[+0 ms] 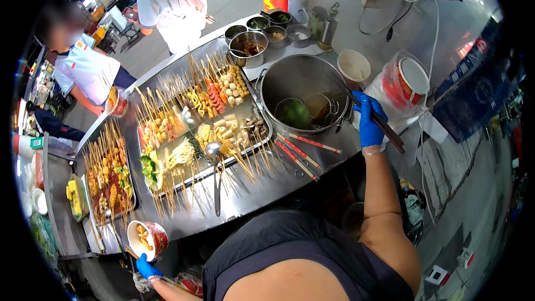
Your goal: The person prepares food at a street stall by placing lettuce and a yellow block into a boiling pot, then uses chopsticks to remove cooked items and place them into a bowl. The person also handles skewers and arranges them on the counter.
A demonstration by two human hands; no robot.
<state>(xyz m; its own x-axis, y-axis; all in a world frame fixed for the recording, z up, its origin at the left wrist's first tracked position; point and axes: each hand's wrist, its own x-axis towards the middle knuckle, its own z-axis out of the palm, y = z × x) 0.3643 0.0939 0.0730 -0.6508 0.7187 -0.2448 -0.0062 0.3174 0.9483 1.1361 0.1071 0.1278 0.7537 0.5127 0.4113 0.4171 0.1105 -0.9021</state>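
Observation:
My left hand (147, 266), in a blue glove, holds a red-and-white paper cup (160, 237) at the counter's front edge. Orange-yellow food pieces (143, 236) lie in the cup. My right hand (371, 122), also blue-gloved, grips long dark chopsticks (386, 129) whose far ends reach over the large steel pot (271, 79). Inside the pot are wire strainer baskets, one with blurred green food (292, 113). Left of the pot, a sectioned steel tray (209, 174) holds skewered meatballs, sausages, mushrooms, broccoli and enoki. A ladle (217, 188) rests across its front rim.
A second skewer tray (134, 192) sits in red broth at the left. Sauce bowls (255, 62) stand behind the pot. Packets of red-wrapped chopsticks (296, 156) lie in front of it. Bagged paper cups (388, 79) and a hanging cable (434, 42) are on the right. Two people (83, 75) stand across the counter.

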